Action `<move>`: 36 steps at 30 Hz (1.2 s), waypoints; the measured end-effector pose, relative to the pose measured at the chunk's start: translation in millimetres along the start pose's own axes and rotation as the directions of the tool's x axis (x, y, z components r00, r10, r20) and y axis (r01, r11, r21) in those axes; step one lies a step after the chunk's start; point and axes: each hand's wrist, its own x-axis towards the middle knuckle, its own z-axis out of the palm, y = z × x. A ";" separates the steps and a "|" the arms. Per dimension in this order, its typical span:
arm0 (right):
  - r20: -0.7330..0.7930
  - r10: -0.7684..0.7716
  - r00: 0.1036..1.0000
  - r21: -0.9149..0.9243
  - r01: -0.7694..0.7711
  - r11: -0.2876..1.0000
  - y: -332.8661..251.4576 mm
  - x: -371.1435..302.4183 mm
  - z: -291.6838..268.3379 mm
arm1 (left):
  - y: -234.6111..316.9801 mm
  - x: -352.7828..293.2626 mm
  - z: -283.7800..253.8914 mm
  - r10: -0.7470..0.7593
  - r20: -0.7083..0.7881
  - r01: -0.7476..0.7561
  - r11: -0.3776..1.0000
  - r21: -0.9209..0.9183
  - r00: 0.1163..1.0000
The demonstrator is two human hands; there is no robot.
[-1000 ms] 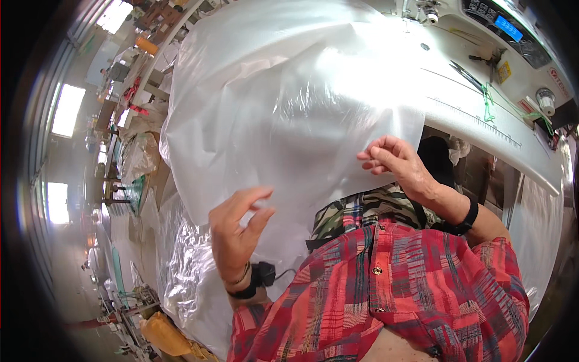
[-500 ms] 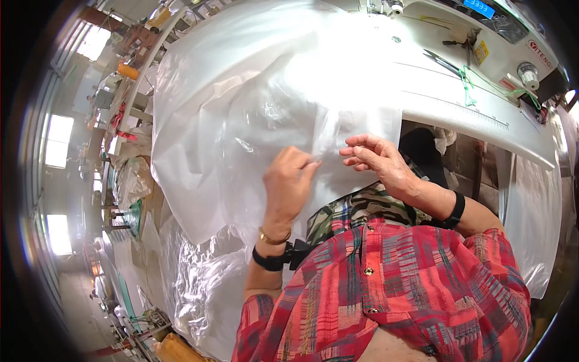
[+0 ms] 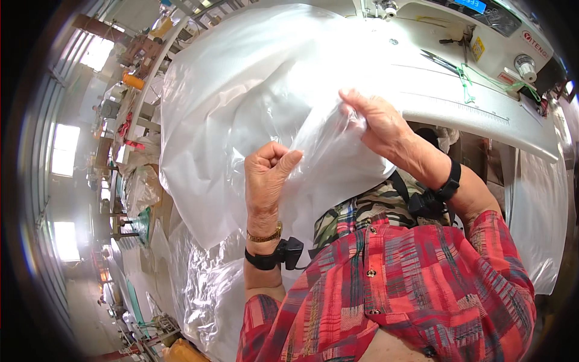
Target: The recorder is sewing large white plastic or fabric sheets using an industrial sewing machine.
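A large sheet of translucent white plastic point(image 3: 205, 133) spreads over the work surface and my lap. My left hand point(image 3: 270, 175) pinches a gathered edge of it between thumb and curled fingers. To the right and a little farther off, my right hand point(image 3: 377, 120) grips the same plastic, thumb on top, with part of the film bunched against the fingers. Between both hands a strip of film is drawn up in a slanting fold. Glare washes out the sheet's far right part.
A white sewing machine point(image 3: 482, 36) stands at the far right, its bed marked with a ruler scale. Thread snips point(image 3: 440, 60) with green cord lie on it. Clear crumpled plastic point(image 3: 208, 301) lies at my lower left. An orange thread cone point(image 3: 132, 81) is farther left.
My right hand has moved up and left and taken hold of the plastic. My left hand has shifted slightly left, and the film between them is now lifted into a fold.
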 end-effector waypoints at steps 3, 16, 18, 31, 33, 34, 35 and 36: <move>0.102 0.153 0.983 -0.071 -0.146 0.987 -5.4 -24.0 6.3 | -10.8 3.8 -9.3 0.002 -0.038 -0.001 1.000 0.018 0.999; 0.109 0.360 0.927 -0.353 -0.302 0.885 -0.8 -92.6 -34.4 | -19.7 39.2 -41.7 0.300 -0.174 -0.069 0.653 0.754 0.938; 0.092 0.331 0.939 -0.383 -0.273 0.882 -1.3 -99.3 -38.3 | -18.5 44.7 -41.4 0.341 -0.162 -0.081 0.598 0.797 0.926; -0.002 0.357 0.934 -0.476 -0.315 0.821 15.9 -117.2 -84.9 | -10.1 68.1 -50.9 0.401 -0.074 -0.056 0.305 0.951 0.913; 0.073 0.315 0.946 -0.560 -0.222 0.798 8.7 -119.8 -83.2 | -12.5 69.3 -49.4 0.394 -0.068 -0.069 0.322 0.944 0.917; 0.095 0.328 0.940 -0.560 -0.222 0.798 1.5 -122.7 -77.4 | -8.8 63.5 -53.4 0.391 -0.072 -0.068 0.331 0.941 0.917; 0.150 0.320 0.936 -0.572 -0.182 0.800 -4.8 -125.4 -76.2 | -10.8 62.8 -54.5 0.390 -0.084 -0.054 0.329 0.943 0.917; 0.206 0.312 0.927 -0.581 -0.141 0.802 -6.9 -126.9 -77.9 | -13.3 62.2 -55.1 0.385 -0.070 -0.070 0.339 0.938 0.920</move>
